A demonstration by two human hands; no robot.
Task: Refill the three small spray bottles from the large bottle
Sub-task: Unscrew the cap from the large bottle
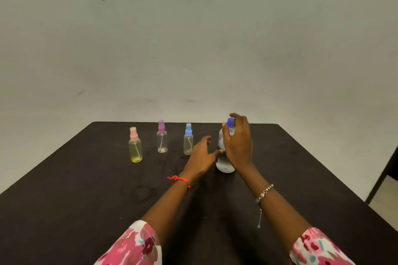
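Three small clear spray bottles stand upright in a row at the far side of the black table (86,200): a pink-capped one (135,146) with yellowish liquid at the bottom, a purple-capped one (162,137), and a blue-capped one (188,140). To their right stands the large clear bottle (224,163) with a blue cap (230,122). My right hand (238,146) is in front of the bottle's upper part, fingers spread around its neck near the cap. My left hand (202,157) is open beside the bottle's lower body, thumb touching or nearly touching it.
A plain pale wall rises behind the table. The table's right edge drops off to a light floor with a dark table leg (381,178) showing there. Floral sleeves cover both forearms at the bottom of the view.
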